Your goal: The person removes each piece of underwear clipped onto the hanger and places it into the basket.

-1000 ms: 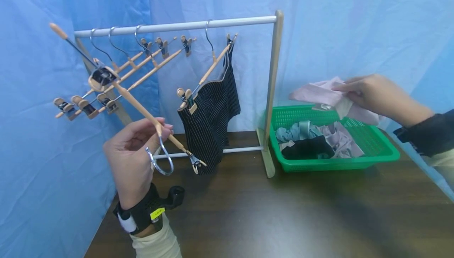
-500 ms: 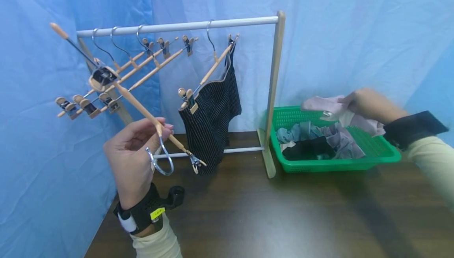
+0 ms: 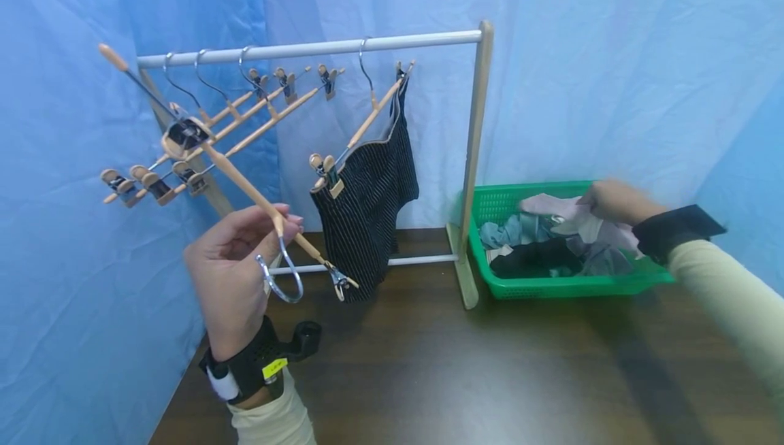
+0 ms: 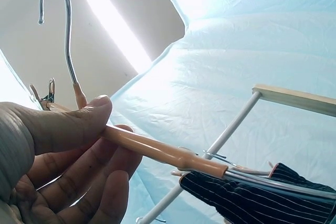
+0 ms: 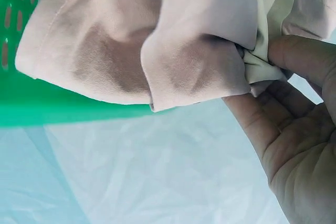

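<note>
In the head view, the left hand [image 3: 229, 278], above the tabletop [image 3: 465, 363] near its left edge, pinches a clip hanger [image 3: 246, 186] between thumb and fingers, close to the base of its metal hook. The hanger slants from upper left to lower right, one clip toward each end. Behind it, toward the tabletop's far edge, stands a rack [image 3: 480, 125]; three other hangers [image 3: 269, 130] hang on the left part of its rail, and a striped black garment [image 3: 370, 183] hangs from two clips nearer the right post. Right of the rack, near the far edge, sits a green basket [image 3: 569, 288]. The right hand [image 3: 621, 201], blurred, holds a pink cloth [image 3: 548, 207] low over it, above a teal cloth [image 3: 517, 231] and a black cloth [image 3: 535, 259].

In the left wrist view, the thumb lies over the hanger's stick with fingers bent below; the hook rises beside the thumb, and a ceiling light [image 4: 118, 30] shines beyond.

In the right wrist view, thumb and fingers pinch a bunched, paler part of the pink cloth, which drapes before the basket's wall; whether it touches that wall I cannot tell
</note>
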Tool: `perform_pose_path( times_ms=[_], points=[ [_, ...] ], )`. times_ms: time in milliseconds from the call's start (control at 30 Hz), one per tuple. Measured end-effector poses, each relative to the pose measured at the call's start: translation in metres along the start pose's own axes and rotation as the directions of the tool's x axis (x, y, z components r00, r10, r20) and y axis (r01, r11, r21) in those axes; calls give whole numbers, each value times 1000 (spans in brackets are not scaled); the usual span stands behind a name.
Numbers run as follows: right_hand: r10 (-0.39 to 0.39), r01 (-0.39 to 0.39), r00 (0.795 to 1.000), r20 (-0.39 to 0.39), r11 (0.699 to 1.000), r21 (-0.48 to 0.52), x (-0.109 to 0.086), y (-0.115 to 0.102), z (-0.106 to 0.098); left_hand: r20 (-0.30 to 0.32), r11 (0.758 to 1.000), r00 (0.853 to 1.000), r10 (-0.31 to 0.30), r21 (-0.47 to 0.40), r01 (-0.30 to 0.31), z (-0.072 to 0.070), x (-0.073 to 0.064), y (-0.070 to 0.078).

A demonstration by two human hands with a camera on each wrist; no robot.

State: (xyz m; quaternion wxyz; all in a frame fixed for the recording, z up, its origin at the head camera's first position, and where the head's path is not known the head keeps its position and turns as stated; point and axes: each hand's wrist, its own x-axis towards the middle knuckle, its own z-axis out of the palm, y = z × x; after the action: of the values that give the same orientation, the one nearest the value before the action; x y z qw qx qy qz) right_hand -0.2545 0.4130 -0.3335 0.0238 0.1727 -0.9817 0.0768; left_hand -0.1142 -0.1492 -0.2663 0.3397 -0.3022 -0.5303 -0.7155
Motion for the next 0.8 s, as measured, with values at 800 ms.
perform_pose_path(
  times_ms=[800],
  points=[
    [27, -25, 995, 95, 1000, -18, 7, -1, 19, 20, 1000, 1000, 4, -19, -3, -1, 1, 1]
  ],
)
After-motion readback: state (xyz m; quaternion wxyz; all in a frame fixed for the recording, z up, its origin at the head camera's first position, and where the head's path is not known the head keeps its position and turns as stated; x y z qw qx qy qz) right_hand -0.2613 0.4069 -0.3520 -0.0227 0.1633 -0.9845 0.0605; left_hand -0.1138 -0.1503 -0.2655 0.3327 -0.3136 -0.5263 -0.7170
